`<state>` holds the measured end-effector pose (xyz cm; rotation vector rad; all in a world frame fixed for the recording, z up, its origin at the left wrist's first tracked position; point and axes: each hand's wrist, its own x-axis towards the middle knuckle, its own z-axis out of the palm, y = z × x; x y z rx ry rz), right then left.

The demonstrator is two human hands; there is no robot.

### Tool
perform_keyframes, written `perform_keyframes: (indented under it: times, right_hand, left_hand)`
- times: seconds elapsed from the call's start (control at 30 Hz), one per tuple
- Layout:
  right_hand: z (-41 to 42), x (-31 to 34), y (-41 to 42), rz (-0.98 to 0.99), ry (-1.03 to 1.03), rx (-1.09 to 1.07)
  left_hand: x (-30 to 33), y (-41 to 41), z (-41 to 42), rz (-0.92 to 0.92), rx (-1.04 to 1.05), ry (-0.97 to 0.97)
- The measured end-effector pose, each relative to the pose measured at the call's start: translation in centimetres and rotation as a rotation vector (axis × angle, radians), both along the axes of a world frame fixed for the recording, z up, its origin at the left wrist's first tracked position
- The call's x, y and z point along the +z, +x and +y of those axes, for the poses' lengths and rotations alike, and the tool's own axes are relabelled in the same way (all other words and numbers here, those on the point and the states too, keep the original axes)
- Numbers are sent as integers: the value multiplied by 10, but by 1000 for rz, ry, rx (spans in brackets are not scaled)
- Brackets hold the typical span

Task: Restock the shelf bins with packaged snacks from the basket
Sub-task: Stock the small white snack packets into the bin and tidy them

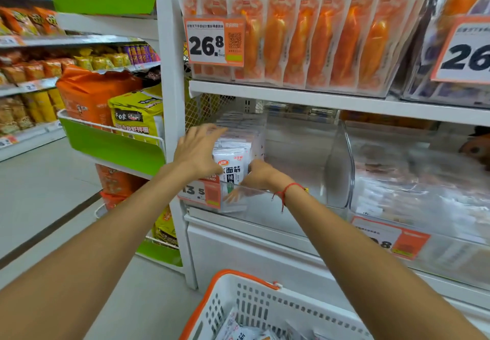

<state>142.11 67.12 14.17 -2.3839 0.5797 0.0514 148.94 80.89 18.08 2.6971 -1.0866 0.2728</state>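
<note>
Hands either side of white snack packets (233,154) in my clear bin (342,159): left hand (196,151) flat-fingered, right hand (258,175) gripping them.

Bright, even store light from above, hardly a shadown anywhere. Glare streaks the clear bin wall (342,164). Wide-angle bend curves the shelf post (172,95) and edges. Right side smears into blur; the 26.8 price tag (212,40) reads sharp.

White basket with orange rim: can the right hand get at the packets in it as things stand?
Probably yes, once free: the white basket with orange rim is open-topped below the right hand, but that hand now grips the white snack packets.
</note>
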Motion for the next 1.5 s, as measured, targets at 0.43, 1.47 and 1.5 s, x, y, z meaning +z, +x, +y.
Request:
perform_keyframes:
  times: [0.43,1.47,1.5]
  right_hand:
    - [11,12,-2,104,111,-21]
    - [6,26,-66,-350,107,-108]
    - [6,27,-76,-401,97,-113]
  left_hand:
    - [5,4,-20,-147,-68,324]
    - [19,-48,9,14,-7,-182]
    - [20,-55,13,28,-19,-228]
